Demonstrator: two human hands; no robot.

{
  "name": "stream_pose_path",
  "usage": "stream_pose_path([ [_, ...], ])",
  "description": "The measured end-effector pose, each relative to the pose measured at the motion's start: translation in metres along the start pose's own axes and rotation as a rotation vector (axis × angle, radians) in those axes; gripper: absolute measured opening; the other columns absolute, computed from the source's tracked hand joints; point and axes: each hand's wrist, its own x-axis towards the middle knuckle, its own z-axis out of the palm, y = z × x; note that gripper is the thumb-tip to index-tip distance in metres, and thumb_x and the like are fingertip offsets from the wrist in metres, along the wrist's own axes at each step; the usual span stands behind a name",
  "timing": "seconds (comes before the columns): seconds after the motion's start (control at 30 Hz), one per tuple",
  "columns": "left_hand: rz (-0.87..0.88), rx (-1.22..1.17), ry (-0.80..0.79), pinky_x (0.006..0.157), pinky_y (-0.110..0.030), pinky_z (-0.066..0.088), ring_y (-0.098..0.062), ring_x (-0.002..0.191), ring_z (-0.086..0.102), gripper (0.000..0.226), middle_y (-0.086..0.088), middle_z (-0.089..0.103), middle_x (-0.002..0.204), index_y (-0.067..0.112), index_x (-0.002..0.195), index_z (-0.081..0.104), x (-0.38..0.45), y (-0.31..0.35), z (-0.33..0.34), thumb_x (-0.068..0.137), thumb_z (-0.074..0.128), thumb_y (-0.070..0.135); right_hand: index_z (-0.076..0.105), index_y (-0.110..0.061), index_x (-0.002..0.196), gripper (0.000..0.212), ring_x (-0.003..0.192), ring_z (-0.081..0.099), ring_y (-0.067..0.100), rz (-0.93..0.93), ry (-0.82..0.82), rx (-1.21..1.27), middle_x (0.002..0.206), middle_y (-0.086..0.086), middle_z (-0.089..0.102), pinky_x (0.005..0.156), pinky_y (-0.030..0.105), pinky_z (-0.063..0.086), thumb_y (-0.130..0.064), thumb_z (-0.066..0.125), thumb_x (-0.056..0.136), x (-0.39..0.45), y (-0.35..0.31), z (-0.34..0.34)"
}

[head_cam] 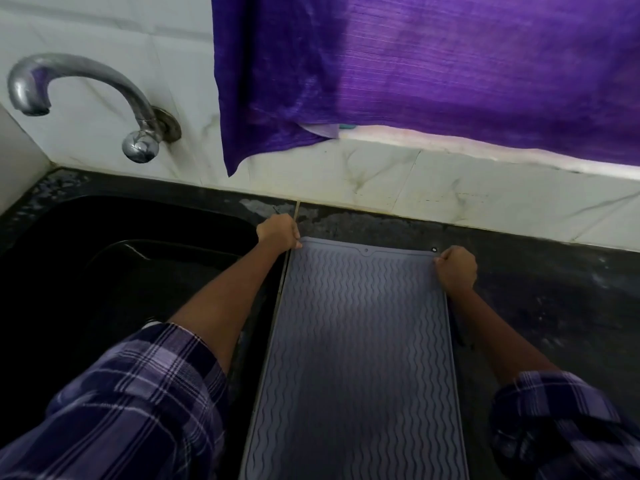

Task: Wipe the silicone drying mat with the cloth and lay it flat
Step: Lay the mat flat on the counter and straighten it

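Observation:
A grey silicone drying mat [360,358] with wavy ridges lies lengthwise on the dark countertop, running from the front edge of view toward the wall. My left hand [278,232] pinches its far left corner. My right hand [456,266] grips its far right corner. Both hands have the fingers closed on the mat's edge. No wiping cloth shows in either hand.
A black sink [114,271] sits just left of the mat, with a metal tap [86,98] on the tiled wall above it. A purple curtain [433,71] hangs over the window ledge behind. Dark countertop [554,289] stretches to the right of the mat.

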Motion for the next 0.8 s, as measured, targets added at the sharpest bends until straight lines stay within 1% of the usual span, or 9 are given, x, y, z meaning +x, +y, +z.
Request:
stream_pose_path([
  [0.07, -0.01, 0.005, 0.002, 0.098, -0.038, 0.051, -0.024, 0.115, 0.063, 0.026, -0.006, 0.07, 0.119, 0.015, 0.106, 0.074, 0.002, 0.0, 0.001, 0.083, 0.075, 0.027, 0.067, 0.012, 0.098, 0.023, 0.095, 0.066, 0.041, -0.02, -0.009, -0.002, 0.102, 0.031, 0.068, 0.08, 0.045, 0.054, -0.008, 0.057, 0.092, 0.002, -0.001, 0.002],
  [0.2, -0.031, 0.022, 0.023, 0.097, -0.037, 0.052, -0.024, 0.114, 0.064, 0.025, -0.006, 0.07, 0.119, 0.016, 0.105, 0.074, 0.004, -0.002, 0.003, 0.082, 0.076, 0.027, 0.067, 0.011, 0.1, 0.023, 0.097, 0.066, 0.04, -0.015, -0.015, 0.0, 0.103, 0.031, 0.069, 0.081, 0.043, 0.055, -0.008, 0.059, 0.092, 0.004, -0.005, 0.004],
  [0.37, -0.056, 0.038, 0.029, 0.095, -0.037, 0.053, -0.024, 0.113, 0.065, 0.024, -0.006, 0.071, 0.117, 0.015, 0.105, 0.075, 0.008, -0.001, 0.007, 0.083, 0.075, 0.026, 0.069, 0.012, 0.096, 0.023, 0.094, 0.067, 0.04, -0.029, -0.035, -0.009, 0.099, 0.03, 0.07, 0.08, 0.042, 0.055, -0.008, 0.059, 0.091, 0.007, -0.005, 0.009],
  [0.57, -0.084, 0.053, 0.037, 0.094, -0.037, 0.052, -0.026, 0.113, 0.064, 0.028, -0.008, 0.07, 0.118, 0.012, 0.109, 0.073, 0.013, 0.0, 0.007, 0.085, 0.073, 0.026, 0.069, 0.012, 0.09, 0.021, 0.09, 0.068, 0.04, -0.02, -0.021, 0.013, 0.095, 0.031, 0.07, 0.076, 0.042, 0.055, -0.007, 0.061, 0.09, 0.009, -0.005, 0.014],
  [0.63, -0.096, 0.08, 0.037, 0.095, -0.037, 0.053, -0.027, 0.113, 0.064, 0.032, -0.01, 0.069, 0.12, 0.009, 0.113, 0.07, 0.015, 0.001, 0.008, 0.086, 0.072, 0.027, 0.068, 0.012, 0.092, 0.021, 0.091, 0.067, 0.04, -0.02, -0.024, 0.012, 0.096, 0.031, 0.07, 0.077, 0.042, 0.055, -0.007, 0.06, 0.09, 0.01, -0.005, 0.016],
  [0.7, -0.104, 0.101, 0.042, 0.095, -0.038, 0.054, -0.027, 0.113, 0.064, 0.035, -0.011, 0.068, 0.12, 0.008, 0.116, 0.068, 0.017, 0.001, 0.01, 0.087, 0.071, 0.027, 0.067, 0.012, 0.098, 0.023, 0.096, 0.066, 0.04, -0.008, -0.036, 0.01, 0.101, 0.031, 0.069, 0.081, 0.043, 0.055, -0.009, 0.059, 0.092, 0.012, -0.005, 0.018],
  [0.8, -0.112, 0.125, 0.054, 0.093, -0.038, 0.055, -0.027, 0.111, 0.065, 0.035, -0.011, 0.068, 0.12, 0.009, 0.116, 0.068, 0.02, 0.0, 0.013, 0.087, 0.071, 0.028, 0.066, 0.009, 0.104, 0.025, 0.1, 0.065, 0.039, 0.028, -0.051, -0.006, 0.106, 0.03, 0.067, 0.084, 0.044, 0.054, -0.011, 0.058, 0.093, 0.013, -0.005, 0.024],
])
